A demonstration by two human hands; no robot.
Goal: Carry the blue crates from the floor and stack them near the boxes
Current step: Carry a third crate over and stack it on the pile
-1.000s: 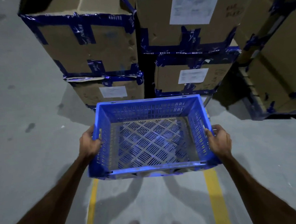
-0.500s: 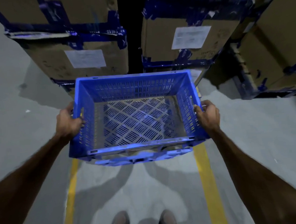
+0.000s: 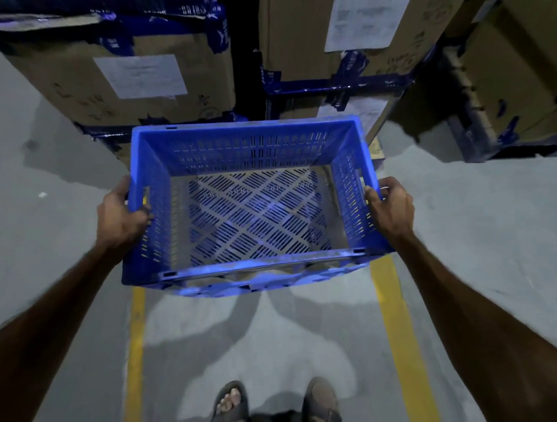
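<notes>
blue crate (image 3: 254, 209): held level just short of the boxes (image 3: 151, 78), long axis crosswise
left hand (image 3: 121, 217): fingers curled round left rim
right hand (image 3: 389, 204): same, right rim

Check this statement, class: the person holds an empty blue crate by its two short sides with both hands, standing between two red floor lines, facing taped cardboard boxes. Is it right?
One detail is wrong: the floor lines are yellow, not red, as the head view shows. The rest stands: the left hand and right hand hold the empty blue crate by its short sides, facing the taped cardboard boxes.
</notes>
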